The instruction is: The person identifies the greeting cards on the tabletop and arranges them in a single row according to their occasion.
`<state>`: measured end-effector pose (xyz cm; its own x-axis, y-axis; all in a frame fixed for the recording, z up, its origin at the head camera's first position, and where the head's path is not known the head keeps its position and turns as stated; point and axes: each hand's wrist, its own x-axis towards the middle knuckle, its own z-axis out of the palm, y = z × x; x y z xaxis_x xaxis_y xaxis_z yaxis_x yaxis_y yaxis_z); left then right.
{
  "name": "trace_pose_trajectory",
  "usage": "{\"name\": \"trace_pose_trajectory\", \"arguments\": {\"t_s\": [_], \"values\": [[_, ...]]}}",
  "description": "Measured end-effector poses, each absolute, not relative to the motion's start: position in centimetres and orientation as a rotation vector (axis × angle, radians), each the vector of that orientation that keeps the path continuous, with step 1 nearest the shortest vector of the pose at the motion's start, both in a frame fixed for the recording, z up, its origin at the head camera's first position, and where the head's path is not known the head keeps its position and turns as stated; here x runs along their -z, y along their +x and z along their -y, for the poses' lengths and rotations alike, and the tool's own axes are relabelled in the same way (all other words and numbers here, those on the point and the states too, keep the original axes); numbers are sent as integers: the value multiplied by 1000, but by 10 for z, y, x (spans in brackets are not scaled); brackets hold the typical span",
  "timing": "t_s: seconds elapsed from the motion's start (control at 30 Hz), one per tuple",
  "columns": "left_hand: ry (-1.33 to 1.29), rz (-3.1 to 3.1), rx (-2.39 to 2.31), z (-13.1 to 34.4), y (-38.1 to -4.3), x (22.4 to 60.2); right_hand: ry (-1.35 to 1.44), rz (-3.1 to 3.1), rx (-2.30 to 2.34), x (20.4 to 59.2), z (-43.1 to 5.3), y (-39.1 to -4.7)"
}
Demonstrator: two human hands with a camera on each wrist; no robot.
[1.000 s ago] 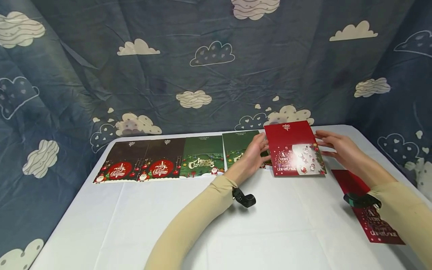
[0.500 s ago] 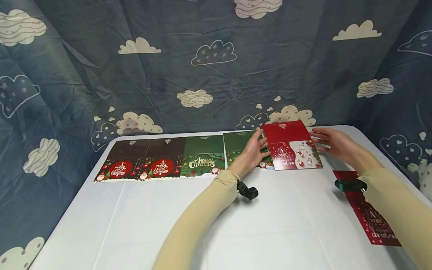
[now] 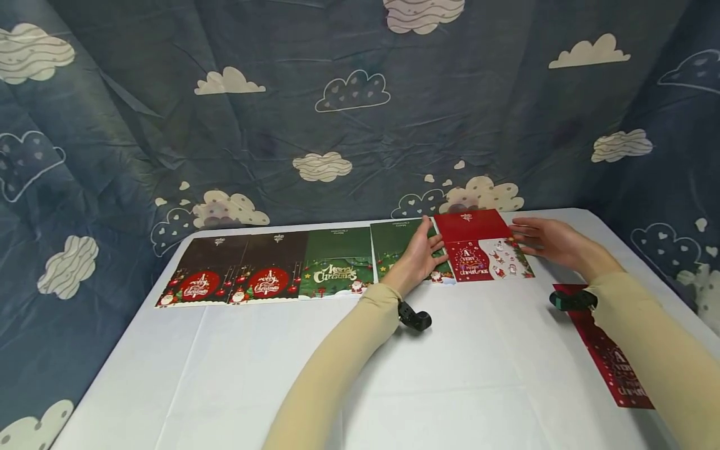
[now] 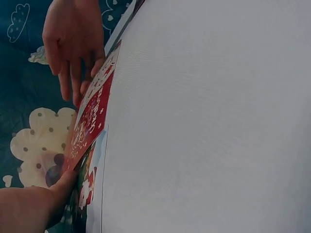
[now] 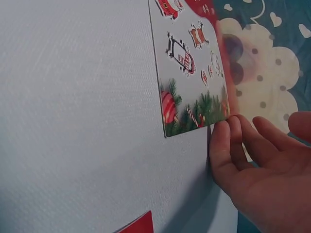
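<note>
A red and white Christmas card (image 3: pixel 475 247), unfolded and printed side up, lies at the right end of a row of cards, about flat on the white table. My left hand (image 3: pixel 415 255) is at its left edge, over part of a green Christmas card (image 3: pixel 392 232), fingers spread and loose. At the opposite edge, my right hand (image 3: pixel 554 242) holds its fingers nearly straight. Up close in the right wrist view, the fingertips (image 5: pixel 222 133) touch the card's corner, with the thumb apart. The left wrist view shows the red card (image 4: pixel 95 111) reaching over the green card's edge.
Leftward in the row lie another green card (image 3: pixel 337 262) and two dark brown cards (image 3: pixel 269 269), (image 3: pixel 199 272). A second red card (image 3: pixel 610 356) lies under the right forearm, partly hidden. The white table (image 3: pixel 450 375) meets a cloud-patterned cloth (image 3: pixel 349 137) behind.
The red card has come down from a raised, tilted position to lie about flat at the row's right end. Both hands have stayed at its edges, the right shifting slightly left.
</note>
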<state>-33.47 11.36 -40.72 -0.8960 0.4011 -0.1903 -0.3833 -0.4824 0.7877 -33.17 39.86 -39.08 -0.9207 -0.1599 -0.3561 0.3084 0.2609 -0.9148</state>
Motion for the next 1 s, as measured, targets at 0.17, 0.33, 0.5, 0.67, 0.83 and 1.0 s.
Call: {"name": "trace_pose_trajectory", "arguments": {"t_s": [0.17,0.33,0.5,0.67,0.83,1.0], "values": [[34,-1290,-2350,-111,-332,403,112,-2212,1652,389,-396,-334],[57,-1320,-2317,-111,-329,400,111,-2246,1606,388,-395,-334],[53,-1358,-2297,-113,-329,400,116,-2282,1555,387,-391,-332],[36,-1370,-2297,-114,-329,402,104,-2290,1535,389,-388,-333],[46,-1415,-2285,-115,-328,402,113,-2341,1501,394,-390,-336],[30,-1490,-2249,-117,-326,401,137,-2390,1500,398,-397,-334]]}}
